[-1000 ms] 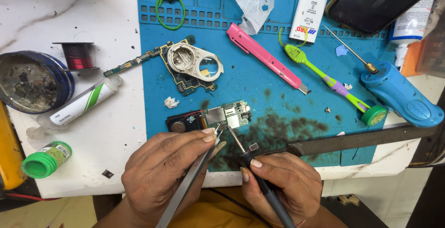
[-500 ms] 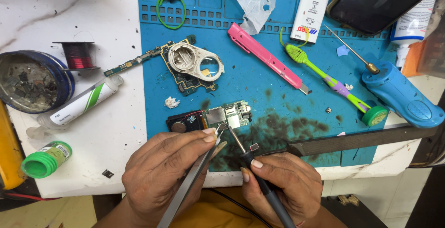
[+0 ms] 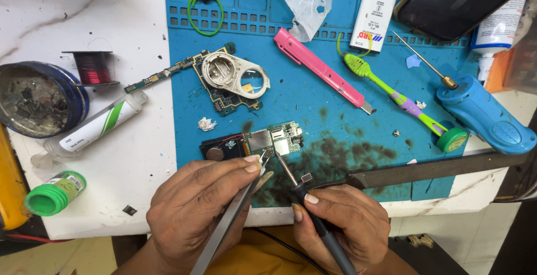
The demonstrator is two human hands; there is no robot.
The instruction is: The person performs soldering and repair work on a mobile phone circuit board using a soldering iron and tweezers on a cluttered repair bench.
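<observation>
Left hand (image 3: 204,210) closed around metal tweezers (image 3: 232,219), tips touching the near edge of a small circuit board (image 3: 274,139). Right hand (image 3: 341,219) gripping a soldering iron (image 3: 313,213), tip resting on the same board. Board lying on the near part of a blue mat (image 3: 313,107), beside a black speaker part (image 3: 221,147). Farther off: a second board with a metal frame (image 3: 235,76), a pink cutter (image 3: 324,73), a green toothbrush (image 3: 403,101). Far right, a blue tool (image 3: 486,115). On the white table (image 3: 140,157) left, a wire spool (image 3: 92,68), a tube (image 3: 95,127), a green-capped bottle (image 3: 53,194).
</observation>
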